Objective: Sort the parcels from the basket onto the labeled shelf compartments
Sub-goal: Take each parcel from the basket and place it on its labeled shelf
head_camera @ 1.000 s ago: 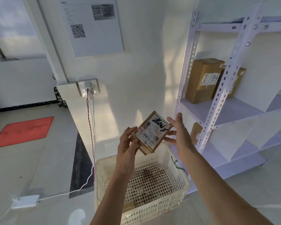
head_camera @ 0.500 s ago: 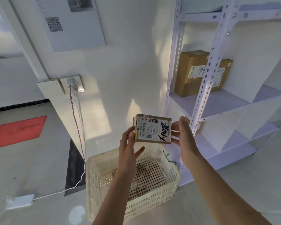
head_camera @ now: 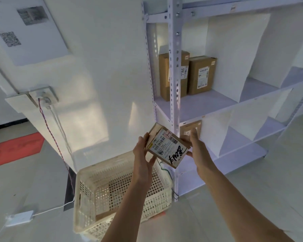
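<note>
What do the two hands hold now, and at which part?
A small labelled cardboard parcel, above the basket. The left hand holds its left end; the right hand holds its right edge.

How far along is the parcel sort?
Done: tall box and shorter box stand in the upper left compartment, a small box in the one below. In hand: left hand and right hand hold a labelled parcel above the basket. Left: shelving it, plus at least one flat parcel on the basket floor.
</note>
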`<state>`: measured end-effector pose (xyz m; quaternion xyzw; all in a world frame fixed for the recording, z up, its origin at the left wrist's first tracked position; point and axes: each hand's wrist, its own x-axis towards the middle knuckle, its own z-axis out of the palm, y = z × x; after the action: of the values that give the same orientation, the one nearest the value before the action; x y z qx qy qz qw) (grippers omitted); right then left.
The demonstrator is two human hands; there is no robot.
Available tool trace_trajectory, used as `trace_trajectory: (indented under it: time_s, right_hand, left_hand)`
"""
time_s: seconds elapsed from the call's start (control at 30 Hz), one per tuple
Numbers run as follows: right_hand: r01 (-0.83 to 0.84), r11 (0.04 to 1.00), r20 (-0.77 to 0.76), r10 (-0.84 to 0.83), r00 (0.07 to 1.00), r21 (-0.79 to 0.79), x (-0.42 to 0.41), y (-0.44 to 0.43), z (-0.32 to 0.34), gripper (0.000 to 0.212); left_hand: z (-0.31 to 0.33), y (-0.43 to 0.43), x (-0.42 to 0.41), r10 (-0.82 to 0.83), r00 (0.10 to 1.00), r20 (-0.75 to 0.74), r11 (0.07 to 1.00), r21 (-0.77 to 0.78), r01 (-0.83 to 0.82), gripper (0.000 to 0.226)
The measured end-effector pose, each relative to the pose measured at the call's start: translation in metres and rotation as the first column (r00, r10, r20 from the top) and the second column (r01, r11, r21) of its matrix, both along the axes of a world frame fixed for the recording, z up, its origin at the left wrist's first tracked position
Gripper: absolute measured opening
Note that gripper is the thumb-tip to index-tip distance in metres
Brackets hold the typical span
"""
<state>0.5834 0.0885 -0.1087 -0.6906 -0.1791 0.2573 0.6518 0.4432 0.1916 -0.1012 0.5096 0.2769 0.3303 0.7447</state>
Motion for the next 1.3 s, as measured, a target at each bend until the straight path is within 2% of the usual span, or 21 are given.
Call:
trace_trajectory:
  time_s: [0.13,0.27,0.4,0.43,0.53,0.67,0.77,0.93,1.07,1.2,1.3]
  right_hand:
    - [-0.023,0.999,0.004,0.023,1.0,-0.042,0.03,-0.037,-0.005,0.079]
    - [-0.04,0.997,-0.031,0.038,0.999,-0.068,0.057,-0.059,-0.011,0.057]
    - [-0.01,0.99,-0.06,0.001,0.998,-0.142,0.085,-0.066,-0.02,0.052]
    - [0.007,0.988,-0.06,-0.017,0.998,-0.156,0.093,-0.066,-0.023,0.052]
    - [0.028,0.98,-0.044,-0.038,0.998,-0.195,0.12,-0.061,-0.03,0.056]
    - [0.037,0.969,-0.075,-0.056,0.996,-0.244,0.152,-0.049,-0.044,0.061]
    - [0.04,0.969,-0.125,-0.073,0.99,-0.245,0.17,-0.041,-0.056,0.063]
    - [0.002,0.971,-0.193,-0.049,0.98,-0.238,0.193,-0.028,-0.075,0.069]
    - [-0.039,0.969,-0.218,-0.015,0.976,-0.242,0.215,-0.022,-0.092,0.069]
    - [-0.085,0.969,-0.255,0.024,0.967,-0.231,0.241,-0.018,-0.11,0.068]
    - [-0.148,0.965,-0.302,0.078,0.95,-0.217,0.266,-0.02,-0.128,0.066]
  left_hand:
    - [-0.003,-0.036,0.03,0.013,1.0,0.018,0.997,-0.08,-0.012,0.037]
    - [-0.012,-0.05,0.06,0.055,0.997,0.06,0.984,-0.173,-0.044,0.045]
    - [-0.023,-0.059,0.098,0.017,0.998,0.068,0.983,-0.183,-0.004,0.02]
    - [-0.027,-0.059,0.108,-0.01,0.998,0.06,0.984,-0.179,0.021,0.019]
    - [-0.043,-0.054,0.137,-0.06,0.997,0.038,0.984,-0.168,0.066,0.025]
    - [-0.06,-0.046,0.165,-0.15,0.989,-0.007,0.978,-0.145,0.147,0.052]
    - [-0.07,-0.037,0.183,-0.203,0.978,-0.055,0.975,-0.106,0.197,0.062]
    - [-0.083,-0.034,0.203,-0.198,0.974,-0.106,0.98,-0.047,0.194,0.058]
    - [-0.099,-0.032,0.22,-0.145,0.981,-0.128,0.988,-0.07,0.137,0.073]
    - [-0.115,-0.038,0.244,-0.078,0.983,-0.167,0.995,-0.071,0.067,0.052]
    - [-0.129,-0.046,0.266,0.002,0.981,-0.194,0.996,-0.087,-0.019,0.051]
